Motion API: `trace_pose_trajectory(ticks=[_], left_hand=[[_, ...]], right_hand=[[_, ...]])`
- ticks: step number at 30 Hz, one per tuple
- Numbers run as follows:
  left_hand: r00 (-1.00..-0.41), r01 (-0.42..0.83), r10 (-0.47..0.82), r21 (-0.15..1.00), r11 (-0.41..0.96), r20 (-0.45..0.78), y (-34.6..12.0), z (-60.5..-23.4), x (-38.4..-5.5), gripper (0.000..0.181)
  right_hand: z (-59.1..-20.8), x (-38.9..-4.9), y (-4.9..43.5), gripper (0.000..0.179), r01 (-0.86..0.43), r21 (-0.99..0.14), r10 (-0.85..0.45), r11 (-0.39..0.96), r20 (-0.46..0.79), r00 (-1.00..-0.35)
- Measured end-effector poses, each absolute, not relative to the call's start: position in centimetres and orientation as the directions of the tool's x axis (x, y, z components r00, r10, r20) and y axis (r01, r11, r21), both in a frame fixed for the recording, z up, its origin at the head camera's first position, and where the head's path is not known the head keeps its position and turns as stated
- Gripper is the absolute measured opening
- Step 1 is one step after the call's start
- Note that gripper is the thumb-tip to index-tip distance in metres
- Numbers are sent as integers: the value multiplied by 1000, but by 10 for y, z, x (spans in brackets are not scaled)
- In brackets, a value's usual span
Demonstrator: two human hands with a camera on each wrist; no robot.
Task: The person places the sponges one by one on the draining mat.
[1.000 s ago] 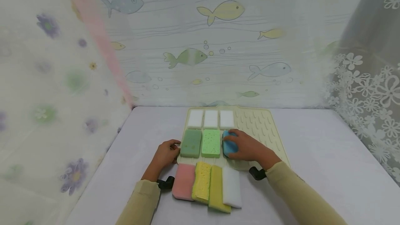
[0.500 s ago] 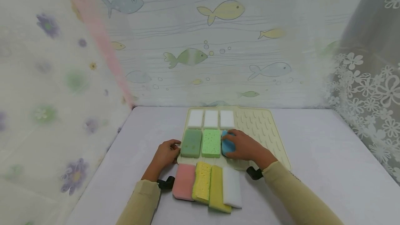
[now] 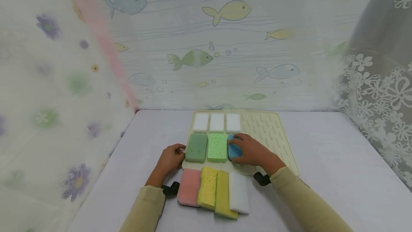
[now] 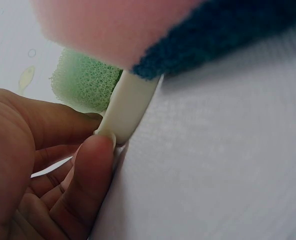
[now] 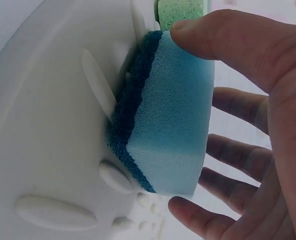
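A cream ridged mat (image 3: 267,131) lies on the table, and my left hand (image 3: 171,157) pinches its left edge between thumb and finger. The left wrist view shows the pinched mat rim (image 4: 130,107) close up. My right hand (image 3: 254,150) holds a blue sponge (image 3: 234,149) with a dark blue scouring side, which faces the mat in the right wrist view. The thumb lies on one end of this sponge (image 5: 173,115) and the fingers spread around its far side. Just left of it sit a light green sponge (image 3: 217,148) and a darker green sponge (image 3: 196,148).
Three white sponges (image 3: 217,122) form a row at the mat's back. In front of the mat lie a pink sponge (image 3: 189,188), a bright yellow sponge (image 3: 207,188), a flat yellow sponge (image 3: 222,194) and a white sponge (image 3: 238,192), partly overlapping. Patterned curtains stand behind and beside the table.
My right hand has shifted slightly left with the blue sponge, closing the gap to the light green one. The left hand stays on the mat's edge.
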State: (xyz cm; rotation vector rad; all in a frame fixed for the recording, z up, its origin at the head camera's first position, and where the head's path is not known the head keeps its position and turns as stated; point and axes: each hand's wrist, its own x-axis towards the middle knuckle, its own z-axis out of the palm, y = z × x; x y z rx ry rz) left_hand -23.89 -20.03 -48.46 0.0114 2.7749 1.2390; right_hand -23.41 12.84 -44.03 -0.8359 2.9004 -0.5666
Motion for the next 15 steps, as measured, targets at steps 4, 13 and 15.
trace_pose_trajectory(ticks=[4,13,15], left_hand=[[-995,-33,48,739,673,-88,-200,-485,-239,34],[-996,-30,45,735,678,-81,-200,-486,-240,34],[-996,-35,41,736,676,-85,-200,-486,-240,34]], right_hand=[[-440,-233,129,58,-507,-359,-531,784,36,-847],[-440,-225,134,57,-518,-356,-534,778,60,-843],[-440,-224,134,56,-522,-354,-534,776,70,-842]])
